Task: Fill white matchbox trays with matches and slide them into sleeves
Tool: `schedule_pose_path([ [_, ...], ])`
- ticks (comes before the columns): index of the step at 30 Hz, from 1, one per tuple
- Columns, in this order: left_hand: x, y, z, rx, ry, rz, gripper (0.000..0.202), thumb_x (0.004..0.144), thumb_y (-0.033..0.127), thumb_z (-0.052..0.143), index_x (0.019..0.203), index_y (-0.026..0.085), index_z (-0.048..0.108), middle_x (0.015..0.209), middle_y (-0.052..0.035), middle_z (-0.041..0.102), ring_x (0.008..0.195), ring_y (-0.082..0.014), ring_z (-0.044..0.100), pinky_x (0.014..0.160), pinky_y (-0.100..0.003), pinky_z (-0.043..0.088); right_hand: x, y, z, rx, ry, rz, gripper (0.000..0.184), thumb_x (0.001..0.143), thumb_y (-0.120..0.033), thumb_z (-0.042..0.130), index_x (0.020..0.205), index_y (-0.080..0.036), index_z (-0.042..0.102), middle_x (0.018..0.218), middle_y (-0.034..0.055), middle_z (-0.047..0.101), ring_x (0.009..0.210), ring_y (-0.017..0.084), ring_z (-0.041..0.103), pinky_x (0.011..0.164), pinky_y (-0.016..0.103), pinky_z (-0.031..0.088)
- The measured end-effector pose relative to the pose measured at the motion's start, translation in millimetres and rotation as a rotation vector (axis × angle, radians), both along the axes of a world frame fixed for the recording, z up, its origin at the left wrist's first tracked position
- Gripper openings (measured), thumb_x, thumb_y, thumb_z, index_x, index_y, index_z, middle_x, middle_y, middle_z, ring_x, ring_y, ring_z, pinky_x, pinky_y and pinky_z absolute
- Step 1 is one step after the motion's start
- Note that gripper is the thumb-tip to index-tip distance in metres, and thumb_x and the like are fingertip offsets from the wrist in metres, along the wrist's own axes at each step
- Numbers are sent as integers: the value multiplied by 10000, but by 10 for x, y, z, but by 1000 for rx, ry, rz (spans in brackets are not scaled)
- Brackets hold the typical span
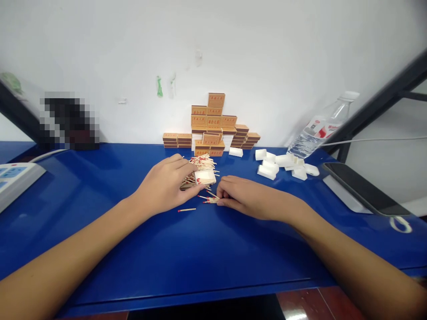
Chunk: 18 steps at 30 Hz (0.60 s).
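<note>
And here, at the middle of the blue, smooth-topped bench (200, 253), a small white open matchbox tray (205, 176) is held by the left hand (167, 184), its fingers closed about the left end, right over a heap of pale wooden matches with red heads (203, 161). A few matches can be seen in the tray, so it is judged only part filled; its full depth cannot be made out. Just to the right, the fingers of the right hand (247, 195) are drawn together, apparently pinched on the stick ends of a small fan of red-headed matches (210, 199). One lone red-headed match (187, 210) is left on the near side.

Plenty looks done at the far side: a stepped stack of orange-brown cardboard matchboxes (213, 121) is set against the white wall (267, 58). Plenty seems left too, with a scattered group of small white boxes (267, 169) lying to the right, their contents not shown.

Farther right, a clear plastic bottle with a white cap (316, 129) is tilted, and a flat black phone (363, 186) is propped near it. At far left, a white power strip (20, 182) is seen. Between the two hands, nothing bulky is found in the way.
</note>
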<state>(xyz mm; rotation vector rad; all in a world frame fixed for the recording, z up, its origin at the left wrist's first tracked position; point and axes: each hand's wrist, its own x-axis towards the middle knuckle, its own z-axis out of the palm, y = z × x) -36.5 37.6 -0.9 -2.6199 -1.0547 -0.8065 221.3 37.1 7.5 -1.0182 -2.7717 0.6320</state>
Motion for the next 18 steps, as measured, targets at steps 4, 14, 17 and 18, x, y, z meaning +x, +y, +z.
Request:
schedule_pose_path([
  [4, -2, -1, 5, 10, -3, 11, 315, 971, 458, 656, 1043, 158, 720, 889, -81, 732, 862, -245, 639, 756, -367, 527, 4, -19, -9, 36, -44, -2, 237, 1080, -332, 477, 947, -191, 614, 979, 83, 652, 829, 215, 581, 758, 361, 465],
  [14, -37, 30, -4, -2, 11, 39, 306, 967, 440, 657, 1047, 153, 726, 833, -69, 707, 839, -236, 623, 739, -357, 514, 97, 6, 83, -13, 5, -35, 252, 1092, -362, 434, 966, -205, 585, 1021, 84, 645, 889, 222, 581, 815, 375, 470],
  [17, -28, 24, -9, -16, 26, 27, 298, 958, 435, 664, 1047, 156, 720, 866, -78, 720, 850, -241, 629, 744, -361, 515, 148, 31, 130, 54, 45, -72, 249, 1090, -378, 434, 963, -211, 568, 1007, 83, 644, 902, 224, 577, 808, 368, 459],
  [18, -22, 18, -10, -24, 32, 18, 294, 958, 432, 664, 1046, 156, 716, 876, -81, 724, 855, -243, 631, 748, -363, 518, 159, 37, 138, 79, 60, -88, 245, 1089, -379, 432, 966, -213, 565, 1002, 83, 643, 904, 226, 576, 802, 366, 456],
])
